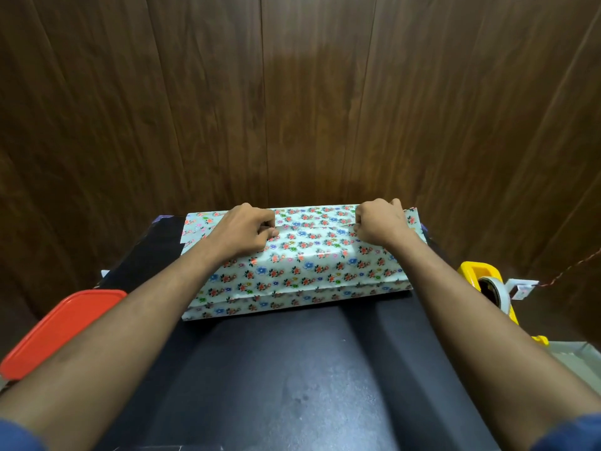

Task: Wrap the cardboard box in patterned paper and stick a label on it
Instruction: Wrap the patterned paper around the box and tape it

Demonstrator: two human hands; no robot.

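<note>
A dark wood-panelled wall (292,92) fills the upper half of the frame, and a black table (276,369) spreads across the lower half. At the centre, on the table's far part, lies the cardboard box (292,271), covered all over in the patterned paper (309,255), white with small red and blue flowers. Both forearms reach in from the bottom corners. The left hand (244,227) and the right hand (379,222) sit apart on the box's far top edge, each with fingers curled, pinching the paper's overlapping flap along the seam. At left-centre a red lid (61,327) rests at the table's edge. At right-centre stands a yellow tape dispenser (487,284) holding a roll.
</note>
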